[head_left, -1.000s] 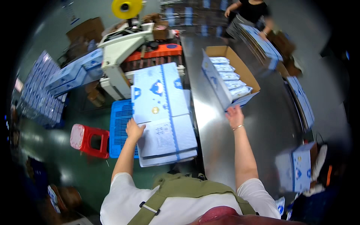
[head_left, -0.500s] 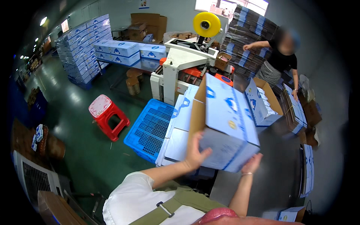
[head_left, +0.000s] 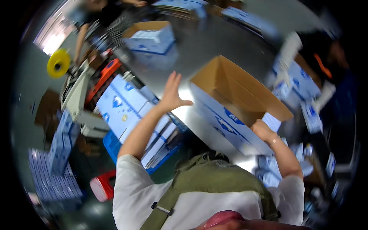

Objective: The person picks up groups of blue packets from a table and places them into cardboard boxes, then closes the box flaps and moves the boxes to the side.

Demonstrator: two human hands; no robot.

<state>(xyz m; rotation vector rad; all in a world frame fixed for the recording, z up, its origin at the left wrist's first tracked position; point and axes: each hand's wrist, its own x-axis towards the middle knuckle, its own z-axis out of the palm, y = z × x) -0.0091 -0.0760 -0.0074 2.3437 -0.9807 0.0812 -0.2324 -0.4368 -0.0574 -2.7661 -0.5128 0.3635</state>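
An open cardboard carton (head_left: 226,126), pale blue outside and brown inside, stands on the grey metal table (head_left: 191,44) with its open top facing up. My right hand (head_left: 264,132) is closed over the carton's near right rim. Beside those fingers shows a small pale blue-white piece (head_left: 271,122); whether it is a flap or a packet I cannot tell. My left hand (head_left: 174,94) hangs in the air left of the carton, fingers spread and thumb out, holding nothing. I see no goods in the visible part of the carton.
At my left, flattened cartons (head_left: 122,103) lie on a blue crate (head_left: 111,145) beside a carton-sealing machine (head_left: 78,94). A filled carton (head_left: 149,38) stands farther along the table, near a co-worker's arm (head_left: 80,44). Blurred blue-white packs (head_left: 297,82) sit at the right.
My view has swung to the right. The carton, held tilted between both hands before, now rests upright on the table. My left hand has let go of it; my right has moved to its rim.
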